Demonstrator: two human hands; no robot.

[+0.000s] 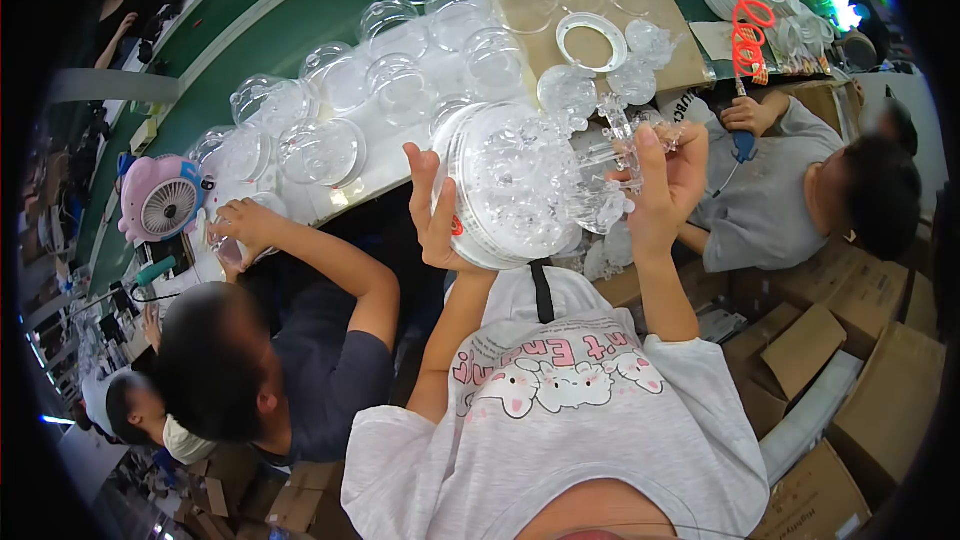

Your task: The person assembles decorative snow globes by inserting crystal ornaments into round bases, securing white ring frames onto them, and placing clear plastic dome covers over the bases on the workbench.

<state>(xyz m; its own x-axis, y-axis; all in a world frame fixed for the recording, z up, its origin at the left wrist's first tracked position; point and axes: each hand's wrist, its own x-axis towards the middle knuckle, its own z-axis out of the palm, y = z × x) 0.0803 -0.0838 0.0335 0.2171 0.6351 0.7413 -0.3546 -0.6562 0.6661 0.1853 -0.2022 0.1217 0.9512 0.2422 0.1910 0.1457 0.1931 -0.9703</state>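
Observation:
A round white base filled with clear plastic pieces (500,180) is tilted up in front of my chest. My left hand (437,215) supports its left side, with the fingers raised along the rim. At its right, my right hand (665,165) pinches a clear plastic part (620,145) between thumb and fingers. More clear parts hang around that hand, and their exact shapes are hard to tell. Just beyond the base lie clear round pieces (568,92) and a white ring (591,43).
Clear domes (400,87) stand in rows on the green bench (340,0). A pink fan (162,198) is at the left. One co-worker (290,370) sits left; another (790,180) at right holds a blue tool (743,147). Cardboard boxes (885,380) fill the lower right.

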